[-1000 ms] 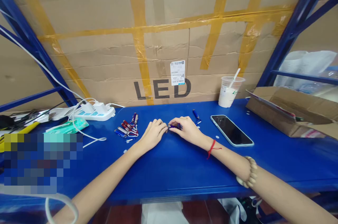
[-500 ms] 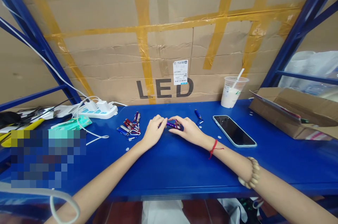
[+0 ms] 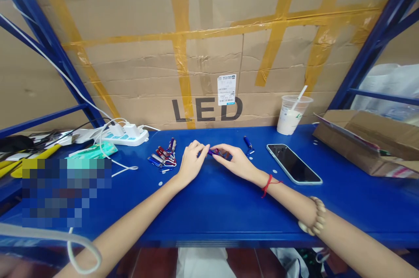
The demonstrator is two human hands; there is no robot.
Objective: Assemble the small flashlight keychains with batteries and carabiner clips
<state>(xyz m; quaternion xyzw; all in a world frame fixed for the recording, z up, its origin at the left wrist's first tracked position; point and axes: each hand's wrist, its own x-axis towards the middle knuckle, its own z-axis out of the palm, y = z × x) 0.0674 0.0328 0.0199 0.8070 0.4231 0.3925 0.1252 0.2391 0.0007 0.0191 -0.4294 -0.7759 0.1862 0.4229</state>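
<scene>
My left hand (image 3: 190,162) and my right hand (image 3: 234,161) meet at the middle of the blue shelf (image 3: 209,208), both pinching a small purple keychain flashlight (image 3: 214,152) between their fingertips. The flashlight lies level between the two hands, just above the shelf. A pile of several red, blue and silver keychain flashlights (image 3: 163,157) lies just left of my left hand. One single blue flashlight (image 3: 248,143) rests behind my right hand.
A smartphone (image 3: 293,163) lies face up to the right. A plastic cup with a straw (image 3: 290,114) stands at the back, an open cardboard box (image 3: 366,142) at far right. A white power strip (image 3: 126,135), cables and a green packet (image 3: 93,151) sit at left. A taped carton (image 3: 209,51) forms the back wall.
Both hands stay together on the purple flashlight, with the fingers shifting slightly on it. The view has drifted a little, so everything appears shifted rightward.
</scene>
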